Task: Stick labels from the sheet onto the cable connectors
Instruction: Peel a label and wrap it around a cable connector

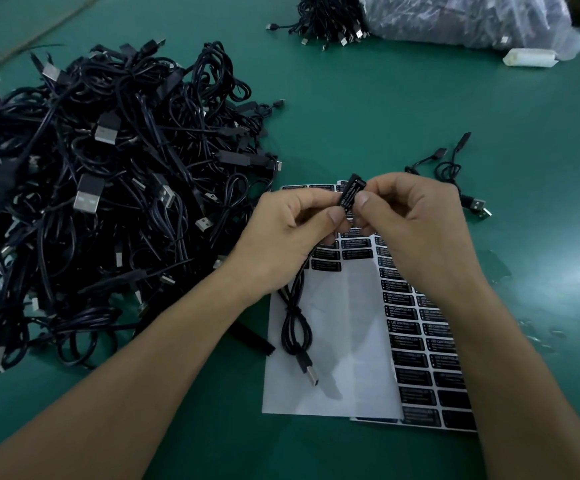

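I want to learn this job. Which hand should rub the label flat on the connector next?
Probably the right hand. Its thumb sits on the label on the connector, while the left hand is busy holding the cable, whose cord hangs below it.

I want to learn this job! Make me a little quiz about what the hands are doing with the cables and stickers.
1. True or false: the left hand and the right hand both hold the connector above the label sheet.
2. Where does the big pile of cables lie? A) to the right of the sheet B) to the left of the sheet C) on top of the sheet
3. Fill in: the labels left on the sheet are ____ with pale lettering.
Key: 1 true; 2 B; 3 black.
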